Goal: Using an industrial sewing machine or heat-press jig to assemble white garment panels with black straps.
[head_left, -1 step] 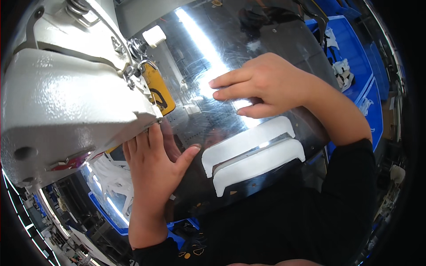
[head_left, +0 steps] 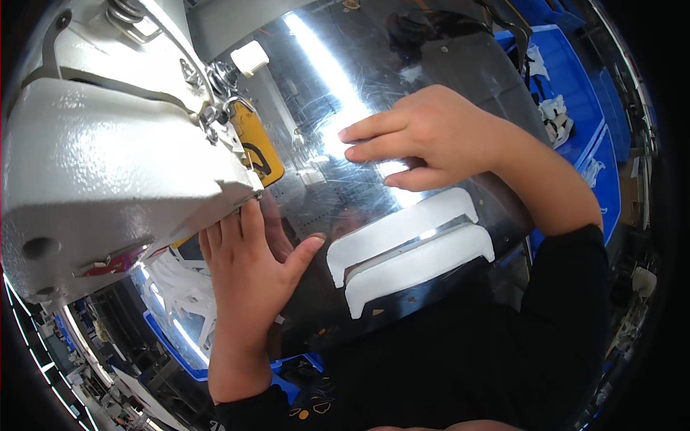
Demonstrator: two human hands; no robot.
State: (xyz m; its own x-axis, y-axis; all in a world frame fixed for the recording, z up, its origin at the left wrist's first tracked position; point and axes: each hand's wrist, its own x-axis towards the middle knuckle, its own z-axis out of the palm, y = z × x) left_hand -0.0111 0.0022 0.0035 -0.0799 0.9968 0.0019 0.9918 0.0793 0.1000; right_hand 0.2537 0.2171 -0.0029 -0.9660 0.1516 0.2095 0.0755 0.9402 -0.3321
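Note:
My left hand (head_left: 248, 262) lies flat on the dark shiny table (head_left: 309, 316), fingers stretched and thumb spread. Its fingertips reach the underside of the white sewing machine (head_left: 115, 158) and are partly hidden there. Over the table to the right of the machine, my right hand (head_left: 431, 140) has its fingers extended and apart, with nothing in them. Just nearer to me than this hand lie two curved white pieces, a far one (head_left: 402, 226) and a near one (head_left: 420, 267), side by side with their ends bent toward me.
A yellow plate (head_left: 259, 144) is by the machine's needle area. Blue bins (head_left: 575, 86) holding white scraps stand beyond the table's right edge. White strips (head_left: 183, 287) are heaped left of my left wrist, above another blue bin (head_left: 190, 370).

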